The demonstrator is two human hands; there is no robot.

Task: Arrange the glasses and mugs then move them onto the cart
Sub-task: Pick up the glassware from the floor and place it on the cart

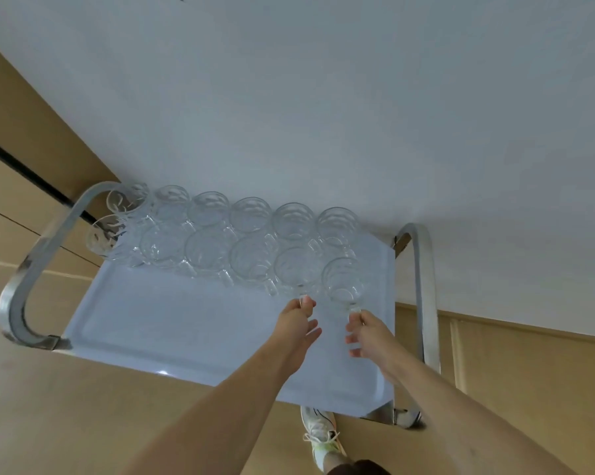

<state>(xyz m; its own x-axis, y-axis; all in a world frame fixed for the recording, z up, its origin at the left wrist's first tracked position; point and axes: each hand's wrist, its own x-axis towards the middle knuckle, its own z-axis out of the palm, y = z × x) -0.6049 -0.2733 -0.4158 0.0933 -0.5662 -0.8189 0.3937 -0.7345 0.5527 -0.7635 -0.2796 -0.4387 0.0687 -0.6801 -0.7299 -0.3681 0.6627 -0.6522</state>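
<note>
Left hand (297,320) and right hand (366,329) each pinch a mug handle with thumb and fingers at the cart (193,341) tray's far right; set both mugs (344,279) down gently, square with the rows.

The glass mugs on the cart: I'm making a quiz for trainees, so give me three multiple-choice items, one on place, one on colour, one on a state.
1. Where do the glass mugs stand on the cart tray?
A. along the far edge
B. along the near edge
C. in the middle

2. What colour is the tray?
A. red
B. pale blue
C. black

3. What does the right hand do?
A. hangs idle
B. presses the tray
C. pinches a mug handle

Answers: 1 A, rows sit by the wall; 2 B, the bare surface shows it; 3 C, fingertips close on the handle.
</note>
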